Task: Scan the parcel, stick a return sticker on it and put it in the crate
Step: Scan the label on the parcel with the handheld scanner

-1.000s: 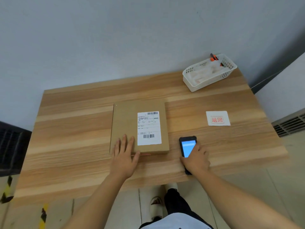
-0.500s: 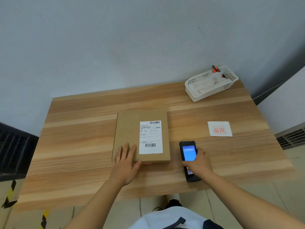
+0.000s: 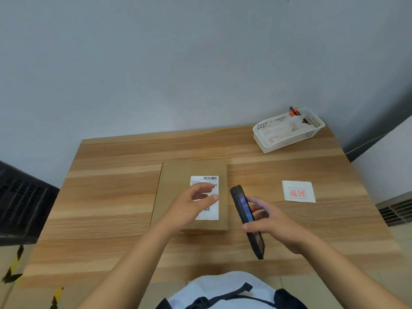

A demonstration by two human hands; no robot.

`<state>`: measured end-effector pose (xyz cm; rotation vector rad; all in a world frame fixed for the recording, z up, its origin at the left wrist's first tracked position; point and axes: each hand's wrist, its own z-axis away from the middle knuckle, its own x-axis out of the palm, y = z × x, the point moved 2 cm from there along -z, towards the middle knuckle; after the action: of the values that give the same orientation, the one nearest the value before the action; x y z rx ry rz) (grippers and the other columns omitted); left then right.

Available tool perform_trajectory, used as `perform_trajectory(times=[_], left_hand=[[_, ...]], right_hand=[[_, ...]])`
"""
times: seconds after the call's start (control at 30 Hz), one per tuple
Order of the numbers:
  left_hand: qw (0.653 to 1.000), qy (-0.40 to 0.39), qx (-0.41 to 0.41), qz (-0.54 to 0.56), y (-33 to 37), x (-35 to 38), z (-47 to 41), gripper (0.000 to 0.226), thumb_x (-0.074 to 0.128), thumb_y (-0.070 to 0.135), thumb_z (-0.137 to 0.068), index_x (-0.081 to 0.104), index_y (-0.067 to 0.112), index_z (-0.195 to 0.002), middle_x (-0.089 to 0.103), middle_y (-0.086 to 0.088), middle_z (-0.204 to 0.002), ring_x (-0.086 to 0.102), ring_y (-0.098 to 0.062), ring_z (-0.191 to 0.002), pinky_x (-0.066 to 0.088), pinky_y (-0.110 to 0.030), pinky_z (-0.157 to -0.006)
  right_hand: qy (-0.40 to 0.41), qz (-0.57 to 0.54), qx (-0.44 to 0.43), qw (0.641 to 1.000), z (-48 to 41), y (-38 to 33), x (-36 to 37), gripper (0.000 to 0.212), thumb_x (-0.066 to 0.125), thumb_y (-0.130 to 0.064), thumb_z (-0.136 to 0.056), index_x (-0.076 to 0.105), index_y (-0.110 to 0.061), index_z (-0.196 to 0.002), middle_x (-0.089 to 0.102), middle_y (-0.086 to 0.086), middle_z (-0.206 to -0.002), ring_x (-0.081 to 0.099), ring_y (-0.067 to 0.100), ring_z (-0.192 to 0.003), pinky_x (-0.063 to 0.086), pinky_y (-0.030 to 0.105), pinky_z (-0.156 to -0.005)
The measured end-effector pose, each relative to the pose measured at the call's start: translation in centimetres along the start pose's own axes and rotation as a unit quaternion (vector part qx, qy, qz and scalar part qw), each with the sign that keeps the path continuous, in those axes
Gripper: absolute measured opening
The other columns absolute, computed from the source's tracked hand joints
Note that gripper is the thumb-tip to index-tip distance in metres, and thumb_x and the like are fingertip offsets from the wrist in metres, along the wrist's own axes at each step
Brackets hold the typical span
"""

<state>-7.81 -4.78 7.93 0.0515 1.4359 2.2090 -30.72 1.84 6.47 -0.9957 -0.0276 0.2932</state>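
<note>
A flat brown cardboard parcel (image 3: 178, 175) lies in the middle of the wooden table (image 3: 111, 197), with a white shipping label (image 3: 210, 181) and barcodes on top. My left hand (image 3: 191, 204) hovers over the label with its fingers apart, holding nothing. My right hand (image 3: 272, 221) holds a black handheld scanner (image 3: 243, 208) lifted off the table and tilted on edge, just right of the parcel. A white return sticker (image 3: 298, 191) with red characters lies on the table further right. Part of the label is hidden behind my left hand.
A white perforated plastic basket (image 3: 289, 139) with papers and an orange-and-black pen stands at the back right corner. A dark slatted crate (image 3: 20, 204) sits left of the table. A grey wall rises behind; a vent grille (image 3: 396, 210) is at the right.
My right hand has lifted the scanner off the table and tilted it up. My left hand has left the parcel's near corner and moved over the label. The camera has tilted up.
</note>
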Motion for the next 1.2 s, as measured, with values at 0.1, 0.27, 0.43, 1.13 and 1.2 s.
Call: perform_trajectory(times=[0.1, 0.27, 0.43, 1.13, 1.2], left_hand=[[0.997, -0.007, 0.016, 0.074, 1.3, 1.7, -0.2, 0.041, 0.076, 0.044, -0.081, 0.068, 0.035, -0.120, 0.066, 0.019, -0.127, 0.057, -0.001, -0.122, 0.047, -0.022, -0.089], [0.988, 0.014, 0.030, 0.151, 1.0, 3.1, -1.0, 0.050, 0.081, 0.038, -0.070, 0.071, 0.024, -0.117, 0.070, 0.009, -0.112, 0.064, -0.011, -0.111, 0.050, -0.025, -0.092], [0.978, 0.034, 0.033, 0.203, 0.9, 3.2, -0.8, 0.041, 0.077, 0.018, -0.080, 0.066, 0.005, -0.117, 0.062, -0.003, -0.107, 0.065, -0.014, -0.092, 0.052, -0.019, -0.076], [0.963, 0.083, 0.036, 0.253, -1.2, 0.0, 0.2, 0.045, 0.087, 0.032, -0.062, 0.075, 0.018, -0.104, 0.072, -0.009, -0.113, 0.066, -0.037, -0.113, 0.051, -0.051, -0.102], [0.965, 0.074, 0.038, 0.248, -1.3, -0.8, -0.1, 0.044, 0.088, 0.033, -0.062, 0.076, 0.020, -0.102, 0.072, -0.006, -0.110, 0.065, -0.038, -0.113, 0.049, -0.052, -0.103]], right_hand=[[-0.024, -0.016, -0.023, 0.999, 0.2, -1.3, 0.6, 0.061, 0.083, -0.025, -0.072, 0.054, -0.051, -0.119, 0.056, 0.002, -0.121, 0.059, 0.027, -0.109, 0.053, 0.038, -0.092], [-0.054, -0.047, -0.036, 0.997, -0.4, -1.7, 1.4, 0.056, 0.081, -0.025, -0.072, 0.056, -0.049, -0.115, 0.057, 0.003, -0.122, 0.060, 0.022, -0.107, 0.056, 0.031, -0.088], [-0.095, -0.078, -0.033, 0.992, -1.5, -1.5, 1.5, 0.058, 0.076, -0.028, -0.067, 0.056, -0.047, -0.119, 0.057, 0.001, -0.125, 0.061, 0.016, -0.107, 0.056, 0.023, -0.075], [-0.106, -0.058, -0.040, 0.992, -3.1, -3.6, 5.2, 0.041, 0.071, -0.035, -0.074, 0.064, -0.048, -0.112, 0.061, 0.003, -0.121, 0.068, -0.001, -0.090, 0.056, 0.017, -0.072], [-0.098, -0.061, -0.037, 0.993, -3.4, -4.0, 5.9, 0.040, 0.074, -0.035, -0.073, 0.067, -0.049, -0.110, 0.062, 0.006, -0.125, 0.070, 0.004, -0.093, 0.057, 0.022, -0.076]])
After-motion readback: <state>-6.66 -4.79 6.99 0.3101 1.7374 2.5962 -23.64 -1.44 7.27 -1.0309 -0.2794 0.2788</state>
